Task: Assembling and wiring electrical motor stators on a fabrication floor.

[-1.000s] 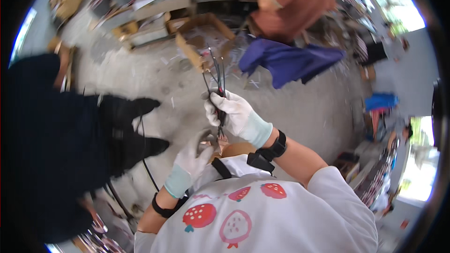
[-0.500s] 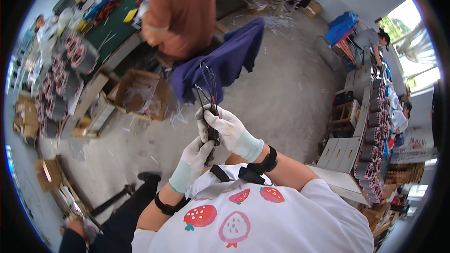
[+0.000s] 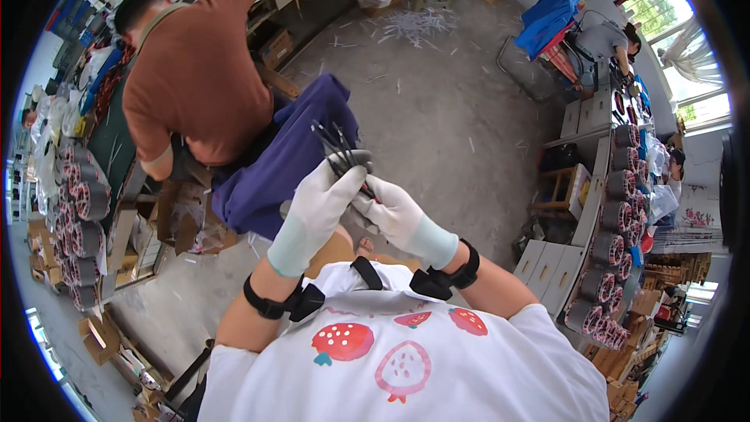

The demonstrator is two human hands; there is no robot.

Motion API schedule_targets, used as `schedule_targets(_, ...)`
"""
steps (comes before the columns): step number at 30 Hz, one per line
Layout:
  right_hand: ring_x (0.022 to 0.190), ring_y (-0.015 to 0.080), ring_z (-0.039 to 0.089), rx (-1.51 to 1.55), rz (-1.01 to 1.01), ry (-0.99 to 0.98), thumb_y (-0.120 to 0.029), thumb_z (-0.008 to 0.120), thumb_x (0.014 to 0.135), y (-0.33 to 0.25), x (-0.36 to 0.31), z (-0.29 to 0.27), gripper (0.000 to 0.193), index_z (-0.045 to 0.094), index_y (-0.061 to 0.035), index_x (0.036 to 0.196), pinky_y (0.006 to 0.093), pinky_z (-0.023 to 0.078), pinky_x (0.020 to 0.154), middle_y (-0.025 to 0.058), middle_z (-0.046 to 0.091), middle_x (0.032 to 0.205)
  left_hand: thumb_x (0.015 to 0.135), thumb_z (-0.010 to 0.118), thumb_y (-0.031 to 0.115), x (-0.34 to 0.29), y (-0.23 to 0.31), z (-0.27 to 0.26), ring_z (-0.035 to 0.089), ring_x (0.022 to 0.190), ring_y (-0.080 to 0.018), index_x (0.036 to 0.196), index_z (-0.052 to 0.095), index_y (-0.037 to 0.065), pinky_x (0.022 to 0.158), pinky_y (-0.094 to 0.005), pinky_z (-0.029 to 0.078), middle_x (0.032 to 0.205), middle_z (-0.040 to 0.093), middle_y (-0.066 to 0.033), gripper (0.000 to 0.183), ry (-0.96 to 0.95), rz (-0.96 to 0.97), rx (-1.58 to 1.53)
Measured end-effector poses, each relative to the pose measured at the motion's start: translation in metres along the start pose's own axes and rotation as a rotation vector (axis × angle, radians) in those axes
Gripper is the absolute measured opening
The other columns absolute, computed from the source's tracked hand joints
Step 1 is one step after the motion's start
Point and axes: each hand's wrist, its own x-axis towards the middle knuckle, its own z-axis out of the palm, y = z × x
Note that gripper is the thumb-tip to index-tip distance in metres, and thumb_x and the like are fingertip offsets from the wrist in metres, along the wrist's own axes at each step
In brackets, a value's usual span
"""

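A small bundle of thin black wires (image 3: 334,139), with a bit of red low down, sticks up between my two gloved hands. My left hand (image 3: 322,197), in a white glove with a pale green cuff, pinches the bundle between thumb and fingers. Close against it, my right hand (image 3: 397,211) wears a matching glove and grips the lower part. The gloves hide the lower ends of the wires. Just beyond the wires hangs a purple cloth (image 3: 285,160) over a seat beside a person in a brown shirt (image 3: 199,82).
On the left, a cardboard box (image 3: 176,215) holds plastic scraps, near stacked motor stators (image 3: 82,223). More stators (image 3: 605,250) line the right bench above grey drawers (image 3: 551,273). White paper strips (image 3: 418,25) litter the concrete floor (image 3: 461,121). Another person (image 3: 605,47) sits at the right bench.
The view has turned, and the purple cloth now appears further left. The wires no longer stand in long loops; they form a shorter bundle. My left hand has moved up beside the right.
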Motion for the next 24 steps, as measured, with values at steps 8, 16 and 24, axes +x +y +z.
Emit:
schedule_targets(8,0.058,0.0043,0.047,0.351,0.148,0.126,-0.029,0.051,0.104,-0.091,0.066,-0.161,0.025,0.061,-0.0058,0.102,0.0207,0.037,0.050,-0.0022,0.054,0.074,0.104,0.052,0.025,0.224,0.019,0.062,0.066,0.095,-0.0168,0.114,0.060,-0.001,0.086,-0.0306,0.054,0.107,0.068,-0.0110,0.029,-0.409,-0.017,-0.151)
schedule_targets(16,0.050,0.0047,0.050,-0.007,0.237,0.346,-0.030,0.051,0.104,-0.190,0.156,-0.287,0.029,0.065,-0.0053,0.100,0.0230,0.037,0.045,-0.0005,0.059,0.065,0.104,0.050,0.018,0.408,0.069,0.122,0.065,0.091,-0.0161,0.108,0.063,0.000,0.082,-0.0292,0.053,0.099,0.069,-0.0090,0.022,-0.448,-0.127,-0.050)
schedule_targets(24,0.055,0.0066,0.043,-0.164,0.224,0.009,-0.023,0.046,0.105,-0.209,0.325,-0.405,0.027,0.062,-0.0019,0.100,0.0234,0.038,0.051,-0.0029,0.051,0.067,0.103,0.047,0.010,0.552,0.080,0.097,0.066,0.091,-0.0191,0.105,0.060,0.001,0.087,-0.0330,0.053,0.096,0.069,-0.0105,0.017,0.030,0.012,-0.236)
